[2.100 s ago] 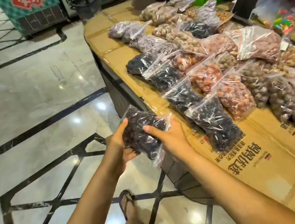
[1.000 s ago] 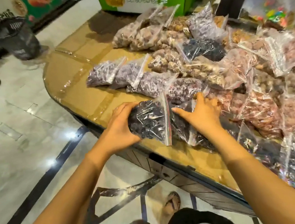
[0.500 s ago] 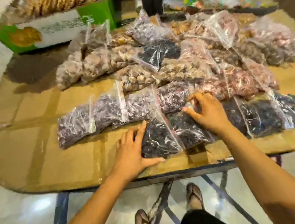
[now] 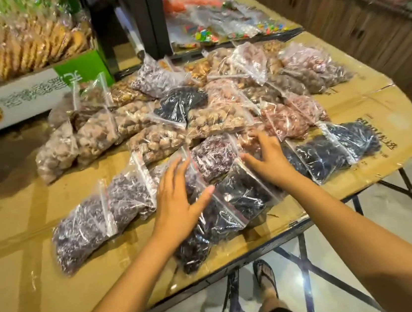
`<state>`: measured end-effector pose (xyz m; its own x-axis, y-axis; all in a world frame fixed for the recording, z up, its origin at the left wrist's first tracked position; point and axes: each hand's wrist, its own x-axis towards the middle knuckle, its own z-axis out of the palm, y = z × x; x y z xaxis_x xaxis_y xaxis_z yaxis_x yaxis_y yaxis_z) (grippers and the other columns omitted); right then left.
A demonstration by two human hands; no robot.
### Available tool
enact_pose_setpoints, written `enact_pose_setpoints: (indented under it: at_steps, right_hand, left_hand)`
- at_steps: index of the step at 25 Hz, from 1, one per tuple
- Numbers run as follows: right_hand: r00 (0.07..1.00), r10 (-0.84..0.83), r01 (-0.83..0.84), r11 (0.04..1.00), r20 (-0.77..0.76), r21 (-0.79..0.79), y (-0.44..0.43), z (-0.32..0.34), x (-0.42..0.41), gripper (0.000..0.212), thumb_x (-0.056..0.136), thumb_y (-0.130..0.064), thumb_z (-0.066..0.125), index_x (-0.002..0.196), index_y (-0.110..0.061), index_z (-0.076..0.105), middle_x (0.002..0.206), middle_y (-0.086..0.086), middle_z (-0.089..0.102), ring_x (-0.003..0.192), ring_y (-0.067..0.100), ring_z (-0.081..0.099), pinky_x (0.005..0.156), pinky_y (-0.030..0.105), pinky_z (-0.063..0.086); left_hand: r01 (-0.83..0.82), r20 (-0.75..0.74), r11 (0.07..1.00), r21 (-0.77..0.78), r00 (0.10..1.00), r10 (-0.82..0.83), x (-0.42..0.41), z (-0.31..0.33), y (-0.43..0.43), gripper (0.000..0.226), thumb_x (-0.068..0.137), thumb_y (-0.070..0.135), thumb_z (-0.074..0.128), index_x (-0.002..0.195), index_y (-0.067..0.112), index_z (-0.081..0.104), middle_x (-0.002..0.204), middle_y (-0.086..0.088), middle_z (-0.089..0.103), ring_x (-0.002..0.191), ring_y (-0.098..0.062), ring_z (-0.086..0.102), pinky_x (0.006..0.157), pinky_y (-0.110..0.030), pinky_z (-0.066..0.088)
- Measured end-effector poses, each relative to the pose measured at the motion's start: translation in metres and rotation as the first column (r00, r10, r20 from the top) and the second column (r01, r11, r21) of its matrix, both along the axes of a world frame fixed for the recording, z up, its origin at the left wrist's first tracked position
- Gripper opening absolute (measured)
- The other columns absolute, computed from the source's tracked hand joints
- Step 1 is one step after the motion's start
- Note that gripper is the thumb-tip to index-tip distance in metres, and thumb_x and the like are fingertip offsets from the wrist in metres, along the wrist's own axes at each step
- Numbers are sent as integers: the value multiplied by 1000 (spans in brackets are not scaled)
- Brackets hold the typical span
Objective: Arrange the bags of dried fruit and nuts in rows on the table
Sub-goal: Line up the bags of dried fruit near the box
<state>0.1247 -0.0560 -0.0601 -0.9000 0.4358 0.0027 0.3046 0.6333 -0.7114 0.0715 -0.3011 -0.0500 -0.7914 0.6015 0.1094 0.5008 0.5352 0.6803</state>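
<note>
Two seconds ago you hold the dark fruit bag (image 4: 204, 233) in both hands off the table edge; now it lies on the cardboard-covered table (image 4: 22, 295) at the near end of the front row. Your left hand (image 4: 179, 198) has let go of it and rests flat, fingers spread, across its upper part. Your right hand (image 4: 268, 161) has left the neighbouring dark bag (image 4: 245, 192) and sits further back, fingertips at the purplish bag (image 4: 212, 155) behind it

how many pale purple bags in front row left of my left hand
2: end bag at the row's left, next bag beside it; more may hide under the left hand.
</note>
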Motion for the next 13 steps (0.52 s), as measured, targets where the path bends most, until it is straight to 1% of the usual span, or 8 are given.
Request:
enact_pose_setpoints:
  at_steps: [2, 3, 5, 6, 9, 11, 12, 13]
  right_hand:
    - [990, -119, 118, 993, -72, -25, 23, 9, -9, 49, 89, -40, 59, 129, -22, 39, 128, 8, 46, 120, 25, 43, 101, 47, 41]
    - [984, -153, 152, 988, -85, -21, 38, 15, -17, 50, 88, -42, 58, 129, -21, 39, 129, 8, 47, 119, 27, 45, 100, 50, 43]
    - [982, -164, 163, 986, -93, -26, 74, 22, -37, 56, 85, -52, 57, 128, -21, 38, 129, 9, 47, 121, 31, 45, 96, 54, 44]
    - [983, -154, 152, 988, -100, -27, 91, 26, -48, 57, 84, -54, 57, 128, -22, 38, 130, 9, 46, 122, 31, 45, 96, 55, 44]
    - [985, -157, 157, 988, -71, 7, 139, 29, -82, 54, 88, -44, 58, 131, -18, 37, 135, 12, 43, 129, 31, 37, 102, 51, 40]
    - [986, -159, 158, 987, -42, -20, 176, 29, -106, 56, 88, -43, 59, 133, -19, 35, 138, 13, 41, 131, 32, 35, 103, 50, 38]
    - [988, -148, 146, 988, -35, -43, 196, 28, -119, 57, 87, -43, 60, 133, -22, 34, 139, 13, 41, 131, 33, 35, 103, 52, 38]
    - [992, -120, 119, 992, -26, -33, 215, 26, -132, 59, 86, -40, 62, 133, -23, 32, 139, 15, 41, 131, 35, 36, 103, 53, 38]
  left_hand:
    - [11, -72, 1000, 19, 997, -10, -32, 21, 33, 83, 83, 69, 46, 150, 31, 13, 159, 6, 8, 147, -17, 10, 118, -51, 19]
    - [25, -107, 1000, 0, 994, -25, -50, 30, 49, 87, 82, 67, 50, 151, 28, 13, 160, 4, 9, 147, -18, 10, 119, -49, 16]
    - [53, -157, 997, -57, 986, -62, -85, 42, 83, 97, 76, 71, 51, 152, 25, 13, 160, -1, 13, 147, -20, 11, 120, -45, 13]
    - [62, -165, 995, -84, 983, -75, -102, 44, 100, 102, 72, 75, 51, 152, 24, 13, 160, -3, 15, 147, -22, 13, 120, -46, 14]
    - [96, -116, 981, -169, 986, -117, -140, 42, 143, 114, 62, 79, 52, 152, 21, 13, 159, -8, 20, 146, -27, 17, 119, -47, 17]
    - [134, -38, 948, -288, 988, -151, -157, 34, 168, 119, 58, 81, 53, 151, 18, 17, 158, -10, 21, 145, -28, 20, 118, -46, 18]
    - [149, -11, 920, -362, 986, -164, -163, 30, 178, 121, 55, 84, 52, 150, 16, 21, 156, -12, 24, 143, -29, 22, 117, -47, 20]
    - [151, -3, 889, -432, 986, -169, -166, 24, 184, 122, 53, 90, 48, 147, 15, 27, 153, -14, 29, 140, -31, 27, 116, -48, 24]
